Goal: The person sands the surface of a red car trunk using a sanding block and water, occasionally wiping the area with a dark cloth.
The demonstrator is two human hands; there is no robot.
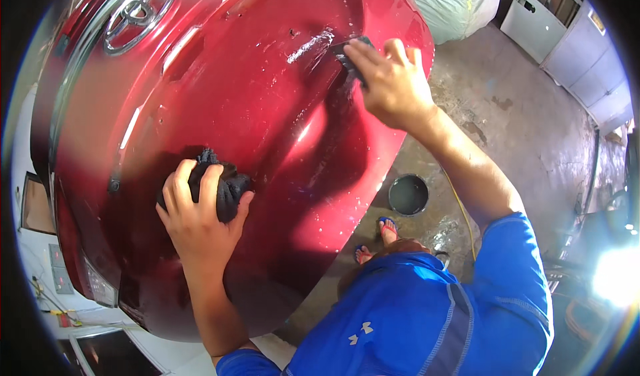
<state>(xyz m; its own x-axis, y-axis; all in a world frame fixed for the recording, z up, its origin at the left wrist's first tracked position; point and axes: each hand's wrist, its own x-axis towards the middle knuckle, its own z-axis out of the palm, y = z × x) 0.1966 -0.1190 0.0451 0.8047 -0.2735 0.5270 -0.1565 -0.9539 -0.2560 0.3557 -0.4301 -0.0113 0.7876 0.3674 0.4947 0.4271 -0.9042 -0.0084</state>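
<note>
A wet red car panel [233, 103] fills the space before me, dotted with water drops. Bunched in my left hand [200, 226] is a dark cloth [232, 191], pressed on the panel with the fingers curled over it. Farther off to the right, my right hand [398, 88] presses a dark grey piece of sandpaper [341, 57] flat against the panel near its edge. Part of that piece is hidden under the fingers. A whitish wet streak [312, 45] lies just left of it.
A dark bucket [408, 214] of cloudy liquid stands on the wet concrete floor [493, 129], by my sandalled feet. A yellow hose [461, 208] runs past it. Beyond the panel sits something under a pale cover [457, 6]. A bright lamp [617, 277] shines at the right.
</note>
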